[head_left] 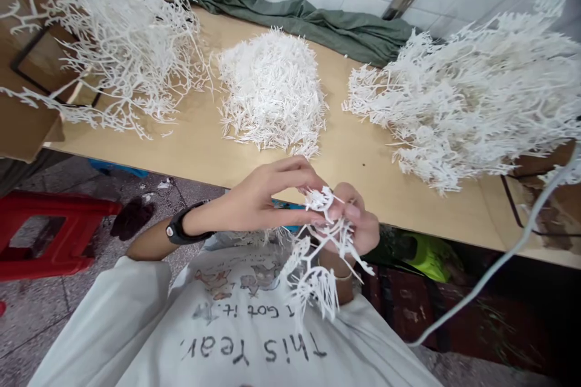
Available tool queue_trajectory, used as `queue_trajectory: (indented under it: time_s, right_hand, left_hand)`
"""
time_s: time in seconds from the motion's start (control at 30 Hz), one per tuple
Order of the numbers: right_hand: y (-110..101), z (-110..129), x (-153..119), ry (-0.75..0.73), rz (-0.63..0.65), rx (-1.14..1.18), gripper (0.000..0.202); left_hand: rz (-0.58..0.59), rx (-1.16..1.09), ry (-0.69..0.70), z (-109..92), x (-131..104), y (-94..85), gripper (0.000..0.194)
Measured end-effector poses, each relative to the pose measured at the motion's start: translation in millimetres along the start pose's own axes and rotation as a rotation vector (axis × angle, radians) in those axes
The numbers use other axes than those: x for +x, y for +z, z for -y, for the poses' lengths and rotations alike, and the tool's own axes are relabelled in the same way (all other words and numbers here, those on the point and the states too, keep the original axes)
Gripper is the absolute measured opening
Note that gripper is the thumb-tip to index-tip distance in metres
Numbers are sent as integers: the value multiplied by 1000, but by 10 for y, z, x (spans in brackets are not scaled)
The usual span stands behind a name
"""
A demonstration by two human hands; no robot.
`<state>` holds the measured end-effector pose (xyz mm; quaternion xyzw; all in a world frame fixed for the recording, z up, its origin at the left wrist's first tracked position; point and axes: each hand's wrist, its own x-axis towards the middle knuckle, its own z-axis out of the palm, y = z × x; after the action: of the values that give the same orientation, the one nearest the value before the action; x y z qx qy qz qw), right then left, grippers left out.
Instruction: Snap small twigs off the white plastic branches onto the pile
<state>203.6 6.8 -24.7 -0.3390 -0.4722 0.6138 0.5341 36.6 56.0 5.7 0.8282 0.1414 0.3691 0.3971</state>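
White branching plastic sprig [318,254], spiky and coral-like, sits between both hands in front of the person's chest, its lower twigs hanging over the pale printed shirt [254,338]. The left hand [267,196], with a black wristband [178,228] on its wrist, has thumb and fingers pinched closed on the sprig's upper tips. The right hand [358,223] is curled shut around the stem just beside that pinch, fingertips touching the left's. Beyond the hands, on the light wooden tabletop [358,157], lies a dense mound of short white plastic pieces [272,93]. Left of it spreads a loose tangle of bare white branches [113,42]; right of it, a big heap of fuller white sprigs [476,96]. A crumpled grey-green cloth [318,20] lies farthest back.
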Motion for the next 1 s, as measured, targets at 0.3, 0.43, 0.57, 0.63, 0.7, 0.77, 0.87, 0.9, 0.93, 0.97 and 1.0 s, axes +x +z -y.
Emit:
queue_trajectory:
  time_s: [0.3,0.43,0.57,0.63,0.7,0.77,0.87,0.9,0.93,0.97,1.0]
  right_hand:
    - [-108,222,-130,-36,120,-671,37]
    - [32,277,-56,-205,211,-1083,17]
    - [114,235,-52,-165,349,-868,12]
    - [104,225,-62,-110,442,-699,21]
    - [90,214,-65,-84,512,-564,27]
    - [90,194,-63,-65,539,-475,32]
    - [115,138,-62,-30,517,-411,39]
    - [125,112,-64,-30,503,-394,40]
    - [135,81,-67,-28,493,-367,42]
    - [146,48,-68,-21,491,-327,44]
    - [158,14,-67,-15,500,-263,47]
  left_hand:
    - [16,319,-43,-36,-193,-28,21]
    - [0,427,-34,-78,-226,-11,26]
    - [78,276,-171,-109,-266,-95,35]
    - [195,34,-270,-120,-294,-158,36]
    - [290,-243,-357,-127,-318,-195,34]
    - [324,-468,-436,-125,-333,-192,32]
    - [289,-709,-515,-88,-352,-122,30]
    - [267,-782,-540,-68,-363,-88,30]
    - [248,-862,-568,-46,-375,-51,30]
    - [232,-952,-599,-26,-390,-11,30]
    - [216,-1049,-631,-11,-404,30,32]
